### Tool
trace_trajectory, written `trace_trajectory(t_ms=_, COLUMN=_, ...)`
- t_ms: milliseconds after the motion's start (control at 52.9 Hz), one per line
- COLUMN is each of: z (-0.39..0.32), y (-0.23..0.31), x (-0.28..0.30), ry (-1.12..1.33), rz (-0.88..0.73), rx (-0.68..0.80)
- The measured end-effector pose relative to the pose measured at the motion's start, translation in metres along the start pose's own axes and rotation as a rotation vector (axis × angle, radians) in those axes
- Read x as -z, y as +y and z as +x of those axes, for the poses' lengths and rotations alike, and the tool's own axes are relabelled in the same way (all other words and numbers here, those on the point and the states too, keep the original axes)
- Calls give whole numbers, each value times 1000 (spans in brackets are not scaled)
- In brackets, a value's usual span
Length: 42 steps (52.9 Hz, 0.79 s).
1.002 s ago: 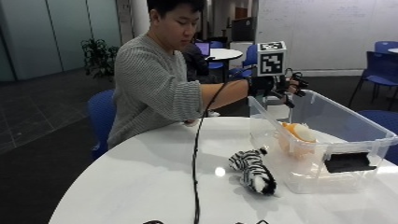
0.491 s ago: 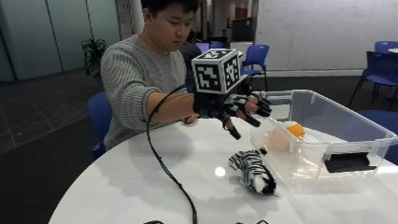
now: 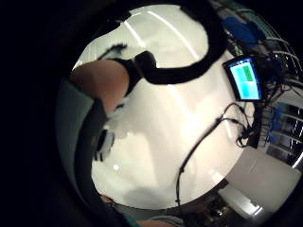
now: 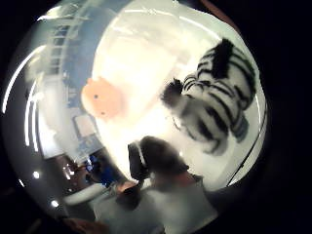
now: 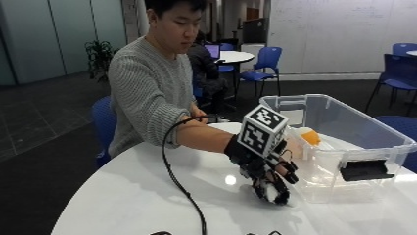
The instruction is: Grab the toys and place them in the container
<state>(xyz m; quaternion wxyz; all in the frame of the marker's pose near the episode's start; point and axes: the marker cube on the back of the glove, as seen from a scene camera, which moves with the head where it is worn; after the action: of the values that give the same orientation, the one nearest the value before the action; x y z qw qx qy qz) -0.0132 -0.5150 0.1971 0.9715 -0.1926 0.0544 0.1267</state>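
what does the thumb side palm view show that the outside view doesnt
Only the thumb side palm view shows the zebra toy clearly: striped body and dark mane, lying on the white table beside the container. Only the outside view shows the person, the gloved right hand lowered over the toy and covering most of it, and the whole clear container with its black handle. Both show the white table and the orange toy already inside the container.
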Motion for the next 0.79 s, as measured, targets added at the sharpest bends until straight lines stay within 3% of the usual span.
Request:
trace_trajectory(t_ms=113, z=-5, y=-7, x=-28, ry=103, rz=-60, rx=-15)
trace_trajectory(t_ms=265, z=-14, y=-8, x=-44, ry=193, rz=-20, rx=-11)
trace_trajectory(t_ms=605, z=-5, y=-11, x=-45, ry=114, rz=169, rx=-7)
trace_trajectory(t_ms=794, z=3, y=-5, x=-12, ry=56, rz=205, rx=-2)
